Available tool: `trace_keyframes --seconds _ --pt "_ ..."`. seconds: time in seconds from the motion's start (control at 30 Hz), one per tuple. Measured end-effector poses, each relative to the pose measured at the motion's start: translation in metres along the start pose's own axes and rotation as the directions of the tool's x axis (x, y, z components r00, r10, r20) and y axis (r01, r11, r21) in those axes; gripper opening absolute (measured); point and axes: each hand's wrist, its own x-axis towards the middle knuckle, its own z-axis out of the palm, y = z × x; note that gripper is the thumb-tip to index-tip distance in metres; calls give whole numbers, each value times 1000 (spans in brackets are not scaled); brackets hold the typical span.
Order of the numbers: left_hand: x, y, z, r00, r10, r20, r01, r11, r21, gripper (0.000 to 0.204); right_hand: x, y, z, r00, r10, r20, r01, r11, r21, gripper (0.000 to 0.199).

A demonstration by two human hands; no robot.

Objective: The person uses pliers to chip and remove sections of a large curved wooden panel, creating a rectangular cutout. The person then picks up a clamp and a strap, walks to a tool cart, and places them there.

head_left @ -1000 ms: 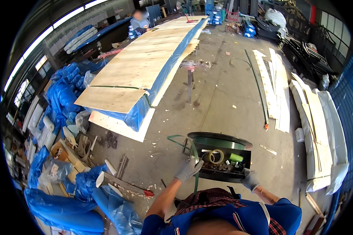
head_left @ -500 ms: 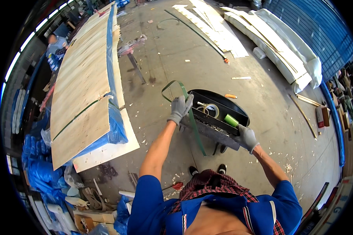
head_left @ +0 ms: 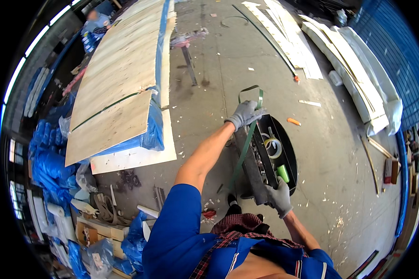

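Observation:
My gloved left hand [head_left: 245, 115] is closed round the far end of a black cart with a tray top [head_left: 291, 158], fingers wrapped over its edge. Closed on the near end of the same cart is my gloved right hand [head_left: 280, 199]. A green strap [head_left: 243, 158] loops up past my left hand and hangs down along the cart's left side. Inside the tray lie rolls of tape [head_left: 278, 149] and a green roll [head_left: 282, 173]. The lower part of the cart is mostly hidden.
At left stands a long stack of plywood sheets [head_left: 121, 69] with blue film and a green strap. A metal stand [head_left: 188, 65] is beyond it. An orange-handled cutter [head_left: 293, 122] lies on the floor at right, near long wrapped boards [head_left: 349, 74]. Another person [head_left: 95, 28] is at far left.
The cart has turned clockwise in my hands, its right end swinging nearer to me. My left hand has moved right, and my right hand has come down and slightly left.

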Motion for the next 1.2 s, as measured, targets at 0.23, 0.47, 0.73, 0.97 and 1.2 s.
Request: trace_keyframes --seconds 0.23,0.47,0.73,0.97,1.2 --pt "7 1 15 986 -120 -113 100 981 -166 43 3 8 -8 994 -111 9 111 991 -79 29" --pt "-53 52 -53 872 -457 -173 33 409 -912 27 -7 16 -43 867 -480 130 494 862 -112 53" --pt "-246 191 -46 644 -686 -340 164 558 -813 22 -45 106 -222 918 -367 153 383 920 -88 22" --pt "-304 267 -17 577 -749 -326 46 428 -903 25 -48 185 -346 969 -192 154 232 925 -300 41" --pt "-301 257 -5 543 -741 -394 -74 426 -902 24 -57 179 -380 922 -387 23 337 770 -541 27"
